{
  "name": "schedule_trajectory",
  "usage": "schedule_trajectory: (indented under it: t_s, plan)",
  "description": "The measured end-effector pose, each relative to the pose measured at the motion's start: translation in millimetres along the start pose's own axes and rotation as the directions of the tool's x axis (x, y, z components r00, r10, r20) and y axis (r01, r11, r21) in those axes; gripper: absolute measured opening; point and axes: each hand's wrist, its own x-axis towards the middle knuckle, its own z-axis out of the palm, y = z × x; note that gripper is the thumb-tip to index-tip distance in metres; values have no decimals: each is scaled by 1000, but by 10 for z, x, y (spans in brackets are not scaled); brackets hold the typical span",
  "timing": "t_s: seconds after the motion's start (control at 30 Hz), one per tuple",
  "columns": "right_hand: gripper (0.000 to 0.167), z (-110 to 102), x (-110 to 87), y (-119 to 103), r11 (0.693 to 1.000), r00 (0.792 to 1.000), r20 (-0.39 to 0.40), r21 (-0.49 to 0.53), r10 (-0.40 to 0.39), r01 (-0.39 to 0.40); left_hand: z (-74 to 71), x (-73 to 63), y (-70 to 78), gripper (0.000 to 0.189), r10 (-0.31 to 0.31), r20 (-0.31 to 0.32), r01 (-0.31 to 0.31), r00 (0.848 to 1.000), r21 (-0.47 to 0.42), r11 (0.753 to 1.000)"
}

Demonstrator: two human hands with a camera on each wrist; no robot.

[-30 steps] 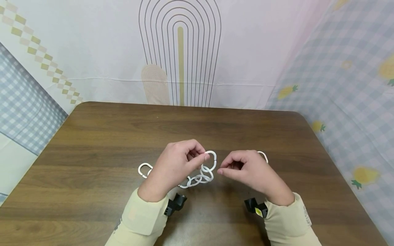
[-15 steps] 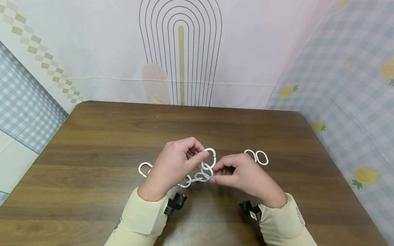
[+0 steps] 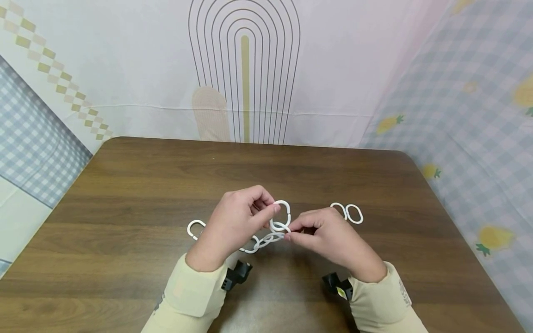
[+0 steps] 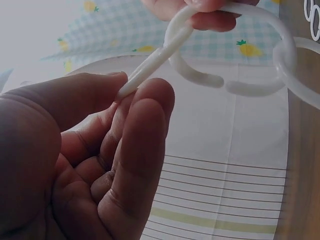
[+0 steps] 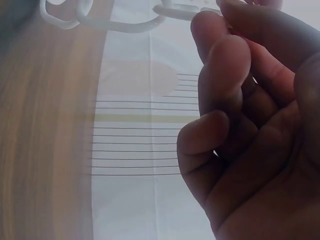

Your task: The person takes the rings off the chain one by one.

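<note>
My left hand (image 3: 235, 226) pinches a white plastic chain link (image 4: 152, 62) between thumb and fingers, above the table. Hooked through it is a second white link (image 4: 255, 89), which has a small gap in its side. The thumb and fingers of my right hand (image 3: 333, 236) pinch this second link at its right side. More linked white rings (image 3: 251, 251) trail down to the left from there, passing partly behind my left hand.
Two white links (image 3: 361, 216) lie side by side on the brown wooden table (image 3: 166, 171), beyond my right hand. Another white link (image 3: 189, 230) shows left of my left wrist. A patterned cloth (image 3: 341, 69) hangs behind the table's far edge.
My right hand has moved left from beside the chain and now pinches the second link. The two links behind it have come into fuller view. My left hand keeps its pinch, nearly still.
</note>
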Motion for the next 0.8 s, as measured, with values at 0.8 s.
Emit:
schedule_trajectory:
  t_s: [0.8]
  plan:
    - [13, -92, -41, 23, 999, 999, -38, 38, -29, 31, 4, 17, -50, 8, 19, 7, -20, 1000, 141, 990]
